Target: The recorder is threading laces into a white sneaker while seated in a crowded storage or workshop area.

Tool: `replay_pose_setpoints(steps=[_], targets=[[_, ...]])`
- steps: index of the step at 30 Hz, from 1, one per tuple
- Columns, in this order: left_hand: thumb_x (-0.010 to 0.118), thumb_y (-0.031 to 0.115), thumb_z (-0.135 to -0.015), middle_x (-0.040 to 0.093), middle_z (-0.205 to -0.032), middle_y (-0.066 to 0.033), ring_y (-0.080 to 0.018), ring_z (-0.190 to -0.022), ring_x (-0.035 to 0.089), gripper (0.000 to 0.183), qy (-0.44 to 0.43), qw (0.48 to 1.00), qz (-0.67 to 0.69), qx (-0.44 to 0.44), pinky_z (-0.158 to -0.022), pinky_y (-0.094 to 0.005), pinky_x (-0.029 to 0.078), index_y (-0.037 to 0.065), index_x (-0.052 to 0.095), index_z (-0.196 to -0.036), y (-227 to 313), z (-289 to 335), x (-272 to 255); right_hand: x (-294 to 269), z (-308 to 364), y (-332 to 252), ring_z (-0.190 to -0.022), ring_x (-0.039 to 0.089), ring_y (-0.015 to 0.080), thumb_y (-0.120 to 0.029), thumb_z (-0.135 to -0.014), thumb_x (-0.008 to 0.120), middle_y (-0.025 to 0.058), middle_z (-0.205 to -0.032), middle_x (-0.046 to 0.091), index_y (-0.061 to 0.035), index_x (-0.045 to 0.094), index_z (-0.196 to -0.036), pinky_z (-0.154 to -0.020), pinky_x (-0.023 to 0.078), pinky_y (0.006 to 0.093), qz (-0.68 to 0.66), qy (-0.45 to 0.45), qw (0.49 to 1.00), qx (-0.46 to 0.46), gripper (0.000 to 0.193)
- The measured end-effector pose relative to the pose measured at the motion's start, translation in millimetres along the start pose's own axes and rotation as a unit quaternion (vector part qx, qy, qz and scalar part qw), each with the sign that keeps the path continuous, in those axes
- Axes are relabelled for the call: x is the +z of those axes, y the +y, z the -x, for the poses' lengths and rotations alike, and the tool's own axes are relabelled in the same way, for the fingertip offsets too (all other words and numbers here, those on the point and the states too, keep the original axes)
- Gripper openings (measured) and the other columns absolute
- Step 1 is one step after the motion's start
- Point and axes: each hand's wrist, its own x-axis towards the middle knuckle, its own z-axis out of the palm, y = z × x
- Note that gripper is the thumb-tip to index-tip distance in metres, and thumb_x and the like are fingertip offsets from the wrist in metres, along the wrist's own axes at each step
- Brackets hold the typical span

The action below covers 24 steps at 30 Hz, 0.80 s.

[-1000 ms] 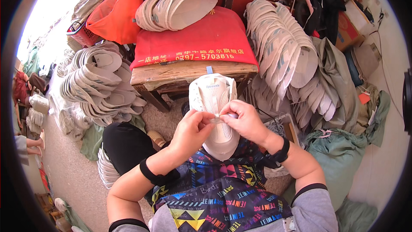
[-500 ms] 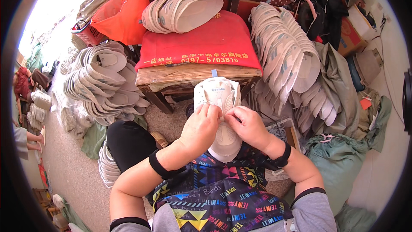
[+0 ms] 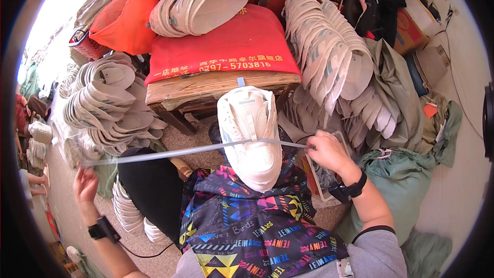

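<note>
A white shoe upper [image 3: 256, 167] rests over my lap with its rounded toe toward me and its tongue end against the stool. Through its lowest lace holes runs a flat grey shoelace [image 3: 170, 155], stretched out to both sides. Far to the left, my left hand [image 3: 85, 185] pinches the long end of the lace; the fingers are a little blurred. Close to the right of the upper, my right hand [image 3: 328, 150] grips the shorter end, fingers closed. A small blue tab [image 3: 241, 82] sticks up from the tongue.
Ahead stands a wooden stool [image 3: 206, 88] under a red cloth [image 3: 221, 46], with nested uppers [image 3: 198, 13] on top. More stacked uppers lie left [image 3: 103, 98] and right [image 3: 329, 51]. A green sack [image 3: 396, 190] sits at right; a dark cable [image 3: 146, 255] hangs by my left forearm.
My hands were together over the upper's middle. Now the left has swung far out left and the right slightly right, with the lace drawn taut between them.
</note>
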Motion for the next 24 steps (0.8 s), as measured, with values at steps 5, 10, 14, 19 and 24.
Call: replay_pose_setpoints(steps=[5,10,14,19,24], targets=[[0.059,0.013,-0.094,0.056,-0.082,-0.0006,-0.0143,-0.072,0.055,0.024,0.227,0.877,-0.324,0.273,-0.062,-0.0276,0.045,0.013,0.062,-0.118,112.5,67.5,-131.6,5.4,29.5,66.7,-0.054,0.062,0.0162,-0.010,-0.091,0.052,0.0117,-0.074,0.068,-0.0023,0.061,-0.096,-0.051,0.048,0.0299,-0.393,0.001,0.816,0.424,0.013],[0.065,0.008,-0.084,0.055,-0.082,-0.0033,-0.0200,-0.067,0.055,0.022,0.203,0.935,-0.280,0.081,-0.057,-0.0303,0.046,0.011,0.061,-0.105,158.5,48.2,-152.9,-8.8,42.8,115.7,-0.085,0.066,0.0296,0.005,-0.085,0.041,0.0208,-0.103,0.065,0.0066,0.052,-0.102,-0.075,0.058,0.0368,-0.726,0.378,0.426,0.386,0.021],[0.059,0.005,-0.085,0.051,-0.081,-0.0019,-0.0177,-0.063,0.052,0.017,0.277,0.847,-0.378,0.249,-0.053,-0.0260,0.044,0.007,0.057,-0.102,158.9,34.1,-146.3,-40.5,124.1,240.9,-0.062,0.056,0.0189,0.007,-0.089,0.044,0.0154,-0.088,0.063,0.0071,0.052,-0.101,-0.054,0.049,0.0269,-0.769,0.369,0.337,0.398,0.015],[0.058,0.008,-0.086,0.054,-0.092,-0.0035,-0.0168,-0.060,0.051,0.027,0.382,0.776,-0.376,0.333,-0.051,-0.0251,0.042,0.003,0.053,-0.112,155.0,68.5,-151.4,-112.9,239.5,351.8,-0.055,0.045,0.0135,0.005,-0.092,0.038,0.0077,-0.077,0.054,0.0034,0.055,-0.098,-0.044,0.037,0.0239,-0.616,0.426,0.493,0.443,0.018],[0.063,0.020,-0.088,0.064,-0.121,-0.0074,-0.0147,-0.059,0.049,0.054,0.387,0.770,-0.341,0.375,-0.052,-0.0247,0.038,0.001,0.050,-0.137,156.3,36.3,-81.6,-49.3,240.1,332.6,-0.050,0.041,0.0096,-0.005,-0.093,0.045,0.0106,-0.086,0.062,-0.0007,0.059,-0.101,-0.040,0.031,0.0233,-0.490,0.433,0.524,0.545,0.016]])
